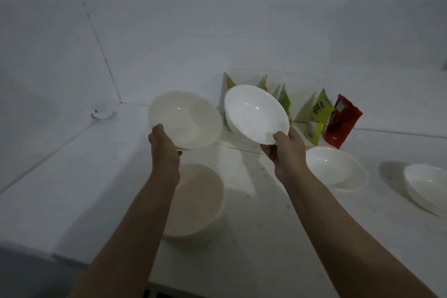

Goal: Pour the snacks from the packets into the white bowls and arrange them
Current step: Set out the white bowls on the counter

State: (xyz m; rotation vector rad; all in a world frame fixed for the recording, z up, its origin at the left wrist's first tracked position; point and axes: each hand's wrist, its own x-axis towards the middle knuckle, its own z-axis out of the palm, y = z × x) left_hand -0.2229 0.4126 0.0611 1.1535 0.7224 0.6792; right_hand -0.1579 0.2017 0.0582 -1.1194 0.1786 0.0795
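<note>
My left hand (164, 150) grips the near rim of a white bowl (186, 118) held in the air, blurred as if moving. My right hand (284, 150) grips the near rim of a second white bowl (254, 111), tilted with its inside toward me. Both bowls look empty. Another empty bowl (198, 201) sits on the white counter (254, 225) under my left forearm. Two more empty bowls (336, 167) (428, 186) rest on the counter to the right. Behind them stand snack packets: green-yellow ones (319, 116) and a red one (342, 121), with more partly hidden behind the raised bowl.
White walls meet in a corner at the back left. A small white object (104, 113) lies near that corner. The counter's front edge (96, 261) runs along the lower left, with dark floor below.
</note>
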